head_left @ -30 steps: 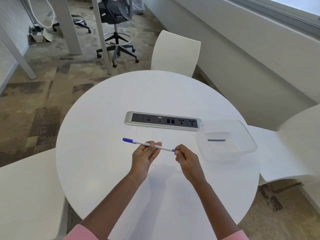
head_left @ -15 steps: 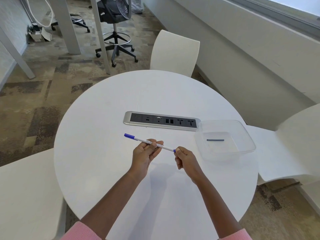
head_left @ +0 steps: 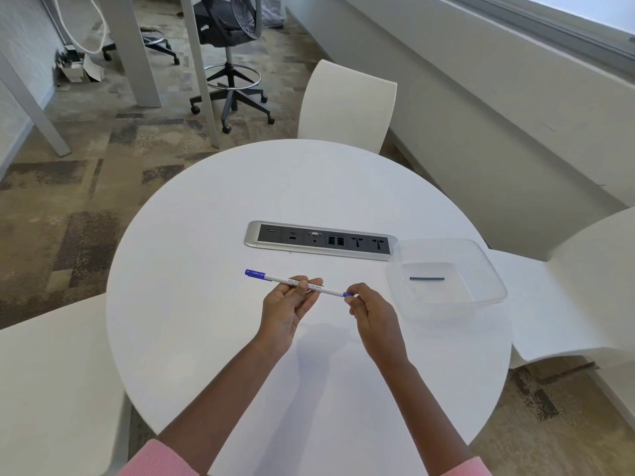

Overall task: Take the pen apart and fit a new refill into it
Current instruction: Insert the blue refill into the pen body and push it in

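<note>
A white pen (head_left: 281,279) with a blue cap at its left end is held level above the round white table (head_left: 206,338). My left hand (head_left: 287,305) grips the middle of its barrel between thumb and fingers. My right hand (head_left: 369,310) pinches the small blue end piece at the pen's right end. A short dark blue stick, which looks like a refill (head_left: 426,278), lies flat inside a clear plastic tray (head_left: 488,290) to the right of my hands.
A silver socket panel (head_left: 252,237) is set into the table beyond the pen. White chairs stand at the far side (head_left: 347,104), at the right (head_left: 584,286) and at the near left (head_left: 51,389). An office chair (head_left: 230,63) stands on the carpet further back.
Both hands keep the same grip on the pen. The pen's capped left end has tipped slightly upward, then levelled a little.
</note>
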Demonstrator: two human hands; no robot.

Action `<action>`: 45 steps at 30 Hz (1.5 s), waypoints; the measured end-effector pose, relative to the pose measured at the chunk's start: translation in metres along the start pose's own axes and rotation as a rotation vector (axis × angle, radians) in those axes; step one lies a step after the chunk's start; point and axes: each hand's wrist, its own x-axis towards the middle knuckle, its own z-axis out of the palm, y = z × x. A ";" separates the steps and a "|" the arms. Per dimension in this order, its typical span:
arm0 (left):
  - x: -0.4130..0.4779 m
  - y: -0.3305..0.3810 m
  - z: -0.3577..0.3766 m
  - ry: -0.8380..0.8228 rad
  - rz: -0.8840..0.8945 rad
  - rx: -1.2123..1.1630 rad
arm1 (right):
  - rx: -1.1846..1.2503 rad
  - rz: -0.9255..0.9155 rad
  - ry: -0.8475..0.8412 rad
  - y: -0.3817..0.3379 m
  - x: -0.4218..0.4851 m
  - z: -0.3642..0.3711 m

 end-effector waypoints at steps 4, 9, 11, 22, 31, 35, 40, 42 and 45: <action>-0.001 0.000 -0.001 -0.012 -0.001 -0.004 | -0.061 -0.066 0.026 -0.001 0.001 -0.001; 0.000 0.003 -0.005 -0.023 0.009 0.000 | -0.056 -0.053 -0.020 -0.006 0.005 0.002; 0.001 0.003 -0.007 -0.025 0.014 0.015 | -0.008 0.000 -0.052 -0.006 0.007 0.002; 0.003 0.002 -0.010 -0.059 0.035 0.155 | 0.358 0.388 -0.366 -0.002 0.020 -0.010; 0.009 0.003 -0.009 0.000 0.028 0.062 | 0.130 0.174 -0.142 0.003 0.012 0.003; 0.008 0.002 -0.009 0.016 0.009 0.048 | -0.130 0.018 -0.107 0.005 0.009 0.006; 0.008 0.001 -0.008 -0.004 -0.006 0.067 | -0.230 -0.090 -0.073 0.006 0.008 0.003; 0.009 0.000 -0.008 -0.008 -0.013 0.078 | -0.229 -0.093 -0.092 0.005 0.009 0.000; 0.009 0.000 -0.008 -0.013 -0.014 0.103 | -0.196 -0.047 -0.131 0.005 0.011 -0.003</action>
